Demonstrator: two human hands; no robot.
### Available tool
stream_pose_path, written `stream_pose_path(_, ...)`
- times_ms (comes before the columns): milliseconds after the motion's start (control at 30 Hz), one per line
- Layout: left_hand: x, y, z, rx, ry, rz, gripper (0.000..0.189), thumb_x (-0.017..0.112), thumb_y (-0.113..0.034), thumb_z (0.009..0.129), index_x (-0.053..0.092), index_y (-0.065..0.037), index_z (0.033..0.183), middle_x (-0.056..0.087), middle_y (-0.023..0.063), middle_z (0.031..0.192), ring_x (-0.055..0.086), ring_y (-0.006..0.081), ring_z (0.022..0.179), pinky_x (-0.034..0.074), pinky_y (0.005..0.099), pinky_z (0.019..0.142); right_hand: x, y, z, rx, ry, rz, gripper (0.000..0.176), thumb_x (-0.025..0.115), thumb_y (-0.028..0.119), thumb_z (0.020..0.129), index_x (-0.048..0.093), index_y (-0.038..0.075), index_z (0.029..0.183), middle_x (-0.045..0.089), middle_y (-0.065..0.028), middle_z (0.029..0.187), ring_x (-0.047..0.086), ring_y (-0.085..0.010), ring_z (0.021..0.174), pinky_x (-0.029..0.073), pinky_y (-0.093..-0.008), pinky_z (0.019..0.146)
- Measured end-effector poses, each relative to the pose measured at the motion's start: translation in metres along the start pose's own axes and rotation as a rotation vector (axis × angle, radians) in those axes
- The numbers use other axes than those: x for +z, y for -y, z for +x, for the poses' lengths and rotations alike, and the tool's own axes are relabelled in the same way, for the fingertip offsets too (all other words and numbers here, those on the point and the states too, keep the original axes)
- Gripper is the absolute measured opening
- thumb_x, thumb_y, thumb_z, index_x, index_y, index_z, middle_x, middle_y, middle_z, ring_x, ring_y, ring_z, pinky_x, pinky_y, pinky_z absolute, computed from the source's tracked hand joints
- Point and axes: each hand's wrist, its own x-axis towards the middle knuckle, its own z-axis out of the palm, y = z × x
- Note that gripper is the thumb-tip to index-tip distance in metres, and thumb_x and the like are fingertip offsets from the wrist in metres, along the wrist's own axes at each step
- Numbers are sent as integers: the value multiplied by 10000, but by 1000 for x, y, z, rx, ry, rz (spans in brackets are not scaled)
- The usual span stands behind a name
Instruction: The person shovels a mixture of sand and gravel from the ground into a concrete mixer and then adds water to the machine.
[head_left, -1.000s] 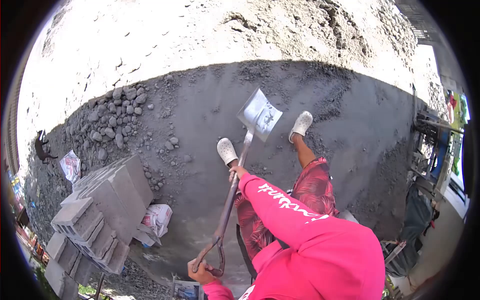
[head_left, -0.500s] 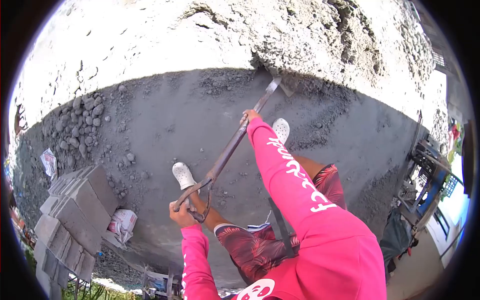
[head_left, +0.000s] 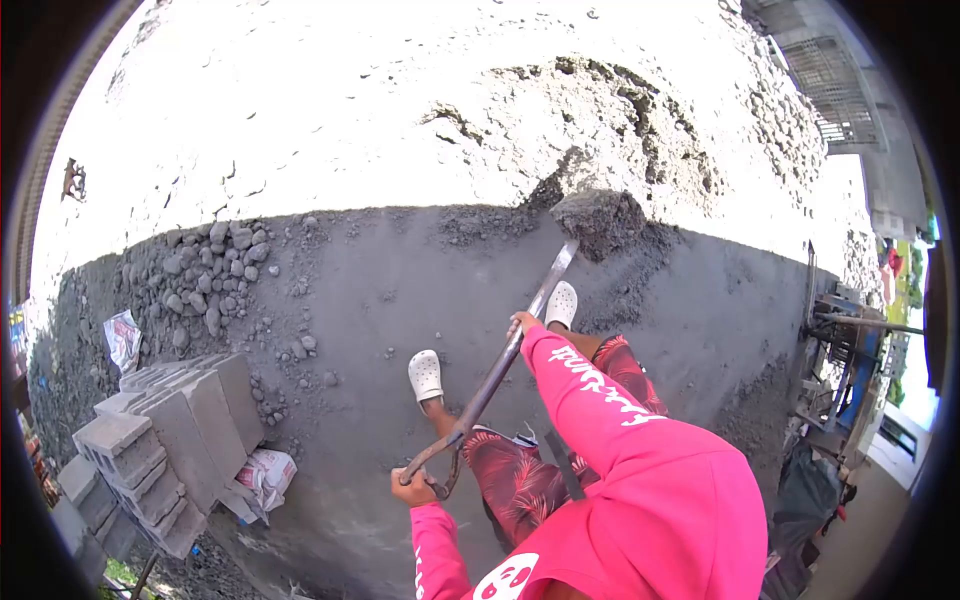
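A long shovel (head_left: 507, 358) slants across the middle of the view. My left hand (head_left: 413, 487) is closed on its loop handle at the lower end. Farther up, my right hand (head_left: 524, 323) wraps round the shaft. A dark heap of sandy material (head_left: 600, 222) sits at the shovel's far end and hides the blade. Behind it, a sunlit sand pile (head_left: 400, 120) rises. My feet, in white clogs (head_left: 425, 376), stand on the grey ground on either side of the shaft.
Stacked concrete blocks (head_left: 190, 420) stand at the left, beside a crumpled bag (head_left: 268, 476). Grey stones (head_left: 215, 270) lie in a heap beyond them, near another torn bag (head_left: 122, 340). At the right are a wooden frame and a dark cloth (head_left: 805, 490).
The view has shifted, so blocks and stones sit farther right and lower. A dark load of material now shows at the shovel's far end. Both hands keep their hold.
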Motion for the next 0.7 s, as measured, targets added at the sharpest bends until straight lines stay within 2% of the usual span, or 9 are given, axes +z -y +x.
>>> stream_pose_path(200, -98, -82, 8, 56, 109, -17, 118, 455, 53, 618, 378, -32, 647, 436, 68, 516, 438, 134, 373, 372, 255, 368, 23, -68, -109, -110, 20, 45, 110, 555, 113, 687, 465, 75, 635, 442, -42, 524, 460, -184, 445, 455, -332, 458)
stream_pose_path(300, -163, -121, 29, 132, 175, 61, 116, 454, 60, 618, 387, -27, 654, 448, 71, 530, 439, 135, 375, 374, 258, 367, 47, -115, -155, -40, 32, 178, 152, 549, 116, 686, 457, 74, 573, 452, -48, 500, 469, -191, 426, 452, -326, 446)
stream_pose_path(367, -197, -166, 36, 110, 222, 39, 128, 479, 68, 619, 404, -26, 662, 451, 67, 532, 443, 140, 378, 382, 262, 367, 66, -153, -171, -32, 50, 171, 158, 537, 103, 686, 450, 77, 557, 444, -45, 486, 453, -193, 397, 443, -324, 428)
stream_pose_path(433, -225, -208, 38, 295, 227, 228, 101, 486, 46, 624, 435, -13, 688, 472, 82, 547, 456, 163, 384, 393, 282, 368, 83, -207, -157, -38, 212, 343, 138, 513, 88, 692, 452, 75, 569, 442, -43, 486, 435, -190, 377, 430, -322, 411)
stream_pose_path(500, -258, -235, 57, 416, 322, 283, 87, 486, 59, 599, 428, 4, 631, 460, 105, 474, 444, 160, 370, 387, 266, 366, 99, -224, -233, 32, 99, 412, 134, 485, 90, 704, 445, 75, 576, 438, -40, 487, 433, -184, 388, 413, -316, 405)
stream_pose_path(567, -262, -249, 70, 477, 381, 357, 82, 485, 53, 600, 432, 6, 641, 464, 106, 482, 447, 164, 373, 390, 271, 368, 109, -260, -228, 54, 269, 618, 125, 486, 110, 701, 440, 76, 590, 429, -37, 489, 441, -183, 409, 404, -323, 409)
stream_pose_path(633, -256, -242, 76, 493, 423, 421, 79, 485, 47, 601, 436, 9, 651, 468, 107, 490, 450, 167, 376, 392, 275, 369, 110, -299, -220, 33, 433, 653, 122, 495, 131, 693, 437, 81, 597, 423, -37, 494, 452, -195, 427, 407, -345, 424)
stream_pose_path(700, -248, -226, 78, 495, 473, 468, 79, 484, 41, 603, 441, 11, 661, 473, 107, 498, 453, 171, 380, 394, 279, 371, 104, -340, -187, -25, 691, 836, 116, 499, 141, 680, 436, 82, 602, 415, -46, 495, 449, -219, 426, 410, -373, 436)
